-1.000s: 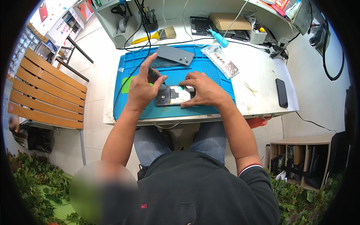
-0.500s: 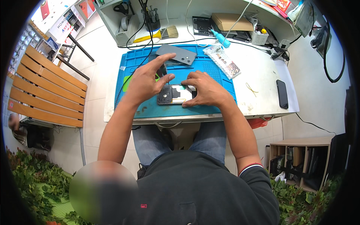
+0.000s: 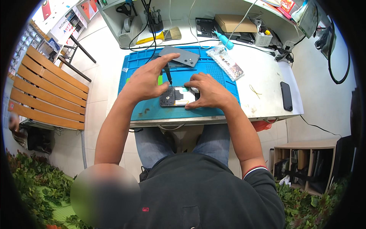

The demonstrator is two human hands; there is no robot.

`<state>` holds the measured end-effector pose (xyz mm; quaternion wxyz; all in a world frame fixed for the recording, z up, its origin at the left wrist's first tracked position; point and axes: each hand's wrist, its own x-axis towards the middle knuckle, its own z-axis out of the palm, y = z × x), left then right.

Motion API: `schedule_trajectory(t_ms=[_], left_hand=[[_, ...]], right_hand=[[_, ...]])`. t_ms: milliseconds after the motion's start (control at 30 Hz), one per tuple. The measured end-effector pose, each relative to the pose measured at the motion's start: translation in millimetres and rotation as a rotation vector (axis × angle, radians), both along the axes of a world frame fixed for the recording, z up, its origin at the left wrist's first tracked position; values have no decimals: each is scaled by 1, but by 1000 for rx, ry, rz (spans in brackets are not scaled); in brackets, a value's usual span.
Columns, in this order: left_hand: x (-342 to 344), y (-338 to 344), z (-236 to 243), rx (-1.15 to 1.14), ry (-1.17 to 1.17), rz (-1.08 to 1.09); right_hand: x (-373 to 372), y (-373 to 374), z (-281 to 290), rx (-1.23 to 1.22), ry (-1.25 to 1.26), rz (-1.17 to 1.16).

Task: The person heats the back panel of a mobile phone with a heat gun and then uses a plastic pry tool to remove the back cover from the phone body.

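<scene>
An opened phone (image 3: pixel 179 101), its back off and its inner parts bare, lies on a blue work mat (image 3: pixel 152 111). My right hand (image 3: pixel 211 91) grips its right end, fingers at the far edge and thumb at the near edge. At the phone's upper left corner stands a dark screwdriver (image 3: pixel 168 74), nearly upright, tip down at the phone. My left hand (image 3: pixel 145 81) is curled about the screwdriver, index finger reaching over its top and thumb near the shaft; the other fingers are partly hidden. A grey phone back cover (image 3: pixel 181 55) lies beyond, on the mat's far part.
On the mat's right edge rests a clear bubble-wrap packet (image 3: pixel 227 63). A black phone (image 3: pixel 286 96) lies at the table's right. Behind the mat are a brush (image 3: pixel 172 33), a blue bottle (image 3: pixel 224 39) and a cardboard box (image 3: pixel 236 23). Black cables (image 3: pixel 150 28) hang down at the back left.
My left hand and forearm have shifted slightly left, and the thumb has drawn back, so more of the screwdriver shows. My right hand and the opened phone stay in place.
</scene>
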<state>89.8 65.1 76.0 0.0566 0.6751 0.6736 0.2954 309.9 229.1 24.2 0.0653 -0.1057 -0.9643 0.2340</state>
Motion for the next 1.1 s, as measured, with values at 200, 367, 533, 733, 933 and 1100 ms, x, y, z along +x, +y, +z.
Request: schedule_trajectory(t_ms=[200,367,533,733,933,1100], left_hand=[[4,0,7,-160,-23,73],[1,2,3,-165,-15,78],[6,2,7,-45,-54,13],[-6,3,-4,-22,-92,-5],[-2,5,-12,2,-135,46],[1,3,-11,-54,-91,125]], right_hand=[[1,0,1,11,-6,-3],[-3,-1,1,25,-2,-11],[-9,0,-13,15,160,-17],[-19,-5,-17,56,193,-10],[-26,-5,-24,79,187,-4],[-27,-4,-28,82,196,-2]])
